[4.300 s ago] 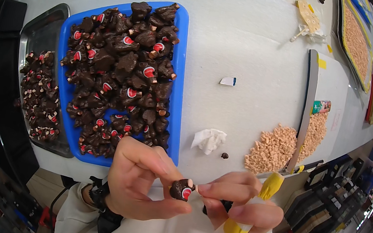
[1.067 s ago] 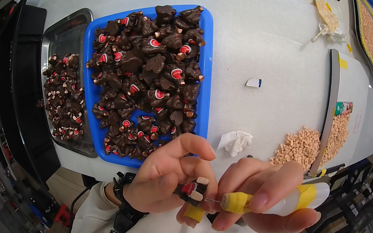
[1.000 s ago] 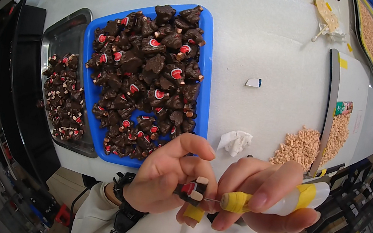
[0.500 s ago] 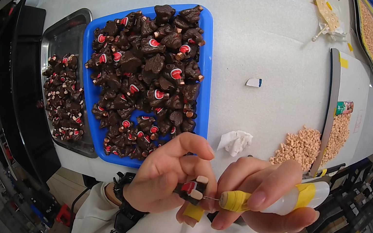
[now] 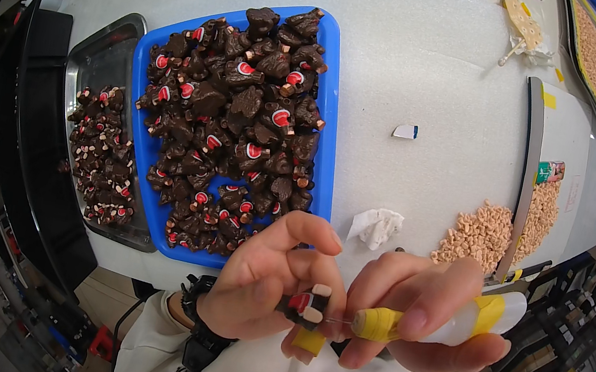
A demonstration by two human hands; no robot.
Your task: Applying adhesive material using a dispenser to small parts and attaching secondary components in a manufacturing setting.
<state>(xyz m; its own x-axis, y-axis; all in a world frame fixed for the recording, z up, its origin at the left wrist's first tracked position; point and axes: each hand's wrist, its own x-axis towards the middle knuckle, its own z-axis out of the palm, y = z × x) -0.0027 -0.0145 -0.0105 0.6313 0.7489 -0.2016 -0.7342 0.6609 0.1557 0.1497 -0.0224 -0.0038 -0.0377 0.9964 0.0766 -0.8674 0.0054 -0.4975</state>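
Between the thumb and fingers of my left hand (image 5: pixel 270 280) is a small dark brown figurine (image 5: pixel 307 305) with a red patch and pale pink pieces on it. My right hand (image 5: pixel 426 318) is wrapped round a white squeeze bottle (image 5: pixel 460 323) bound with yellow tape. The bottle's thin needle tip points left at the figurine, reaching its side or nearly so; whether they touch I cannot tell. Yellow tape (image 5: pixel 308 339) shows at a finger of my left hand. Behind that hand stands a blue tray (image 5: pixel 334 129) heaped with brown figurine parts (image 5: pixel 244 106) bearing red-and-white patches.
Left of the blue tray, a metal tray (image 5: pixel 91 57) holds smaller brown pieces. A pile of small pinkish-beige pieces (image 5: pixel 480 236) lies at the right beside a dark-edged board (image 5: pixel 532 146). A crumpled tissue (image 5: pixel 376 227) and a small white scrap (image 5: pixel 405 131) lie on the white table (image 5: pixel 390 59).
The figurine has turned or shifted very slightly in my left hand. My right fingers have moved a little on the bottle. Everything else looks the same.
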